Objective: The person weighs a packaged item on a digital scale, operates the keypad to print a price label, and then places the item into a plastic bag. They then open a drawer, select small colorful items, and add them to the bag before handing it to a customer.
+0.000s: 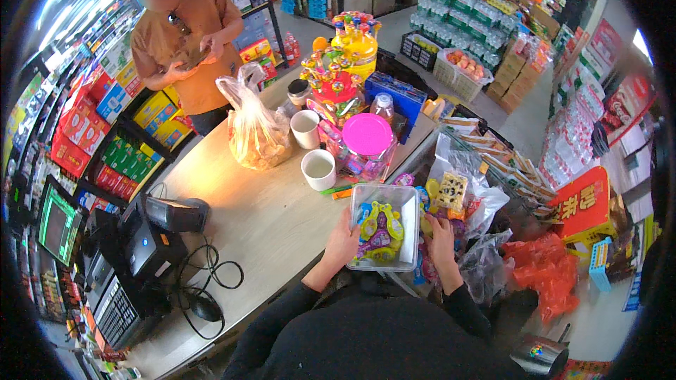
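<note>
A clear plastic box is tilted in front of me at the counter's right edge. Inside it lie several yellow, purple and blue packaged sweets or small toys. My left hand grips the box along its left wall. Just right of the box is my right hand, its fingers bent down among colourful small packages. Whether those fingers pinch one of the packages cannot be made out. Beyond the box stands a clear jar of wrapped sweets with a pink lid.
Two white cups and a knotted plastic bag stand on the wooden counter. A scanner, cables and a mouse lie left. Across the counter, a person stands. Red plastic bags hang right.
</note>
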